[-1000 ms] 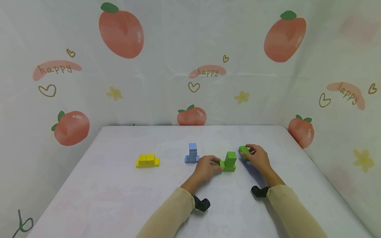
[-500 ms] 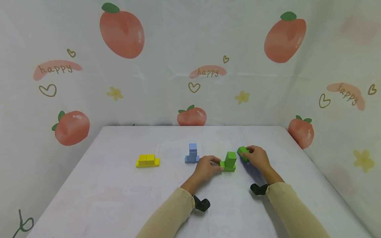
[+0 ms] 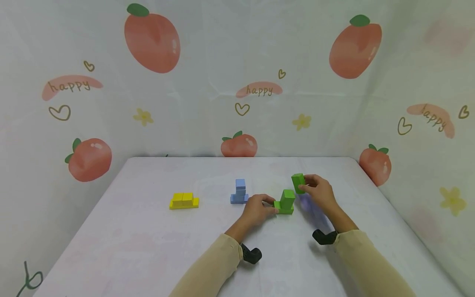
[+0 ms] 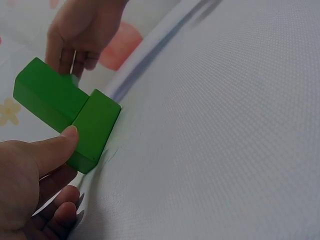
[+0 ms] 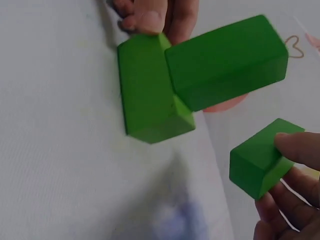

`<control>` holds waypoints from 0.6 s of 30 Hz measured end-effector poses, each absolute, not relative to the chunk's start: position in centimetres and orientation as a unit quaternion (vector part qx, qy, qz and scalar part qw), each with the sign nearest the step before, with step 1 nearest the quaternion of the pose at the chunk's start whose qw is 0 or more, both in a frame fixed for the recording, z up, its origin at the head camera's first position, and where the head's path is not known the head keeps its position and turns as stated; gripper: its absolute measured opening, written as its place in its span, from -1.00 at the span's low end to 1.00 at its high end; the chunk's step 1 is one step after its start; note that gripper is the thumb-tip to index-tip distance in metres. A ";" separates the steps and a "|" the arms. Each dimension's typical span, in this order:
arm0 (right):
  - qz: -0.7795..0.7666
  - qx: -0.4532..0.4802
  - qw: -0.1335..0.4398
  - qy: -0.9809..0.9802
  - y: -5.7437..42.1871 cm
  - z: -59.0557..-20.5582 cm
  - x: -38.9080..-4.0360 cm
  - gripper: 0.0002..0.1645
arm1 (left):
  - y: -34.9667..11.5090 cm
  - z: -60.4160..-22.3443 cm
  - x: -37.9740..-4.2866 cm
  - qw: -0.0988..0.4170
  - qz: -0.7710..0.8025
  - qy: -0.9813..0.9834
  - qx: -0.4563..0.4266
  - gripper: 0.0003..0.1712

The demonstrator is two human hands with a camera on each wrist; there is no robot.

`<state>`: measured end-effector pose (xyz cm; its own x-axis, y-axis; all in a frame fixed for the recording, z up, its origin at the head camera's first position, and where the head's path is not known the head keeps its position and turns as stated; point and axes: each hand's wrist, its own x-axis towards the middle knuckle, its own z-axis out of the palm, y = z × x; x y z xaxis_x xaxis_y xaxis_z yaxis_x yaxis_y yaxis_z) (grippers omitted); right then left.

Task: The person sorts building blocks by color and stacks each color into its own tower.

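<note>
At right of centre on the table, a flat green block (image 3: 285,210) lies with a second green block (image 3: 288,199) standing upright on it. My left hand (image 3: 256,210) pinches the left end of the flat one; in the left wrist view the thumb (image 4: 59,150) presses its near face and the fingers are partly behind. My right hand (image 3: 321,194) holds a third green block (image 3: 298,184) between thumb and fingers, raised and tilted, just right of and behind the upright block. The right wrist view shows that held block (image 5: 260,160) apart from the other two.
A stack of light blue blocks (image 3: 240,192) stands just left of my left hand. Further left, several yellow blocks (image 3: 184,200) form a low structure on the white table (image 3: 130,239). A fruit-printed white cloth (image 3: 200,111) hangs behind the table.
My right hand has lifted the third green block and brought it slightly left, turning it more upright. The left hand and the blocks beside it stay where they were.
</note>
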<state>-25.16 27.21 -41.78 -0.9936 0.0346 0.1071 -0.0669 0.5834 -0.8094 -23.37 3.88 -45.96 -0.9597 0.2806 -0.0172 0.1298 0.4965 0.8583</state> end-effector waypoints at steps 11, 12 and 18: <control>0.537 0.035 0.065 -0.840 26.3 -40.1 -24.0 -0.45 | 3.9 -46.0 -23.5 0.079 0.483 0.865 0.114 -0.68; 0.542 0.036 0.063 -0.837 26.2 -40.0 -23.9 -0.45 | 3.9 -46.0 -23.5 0.080 0.483 0.865 0.113 -0.68; 0.568 0.054 0.051 -0.820 26.1 -39.5 -23.4 -0.45 | 3.9 -46.0 -23.4 0.083 0.489 0.861 0.112 -0.69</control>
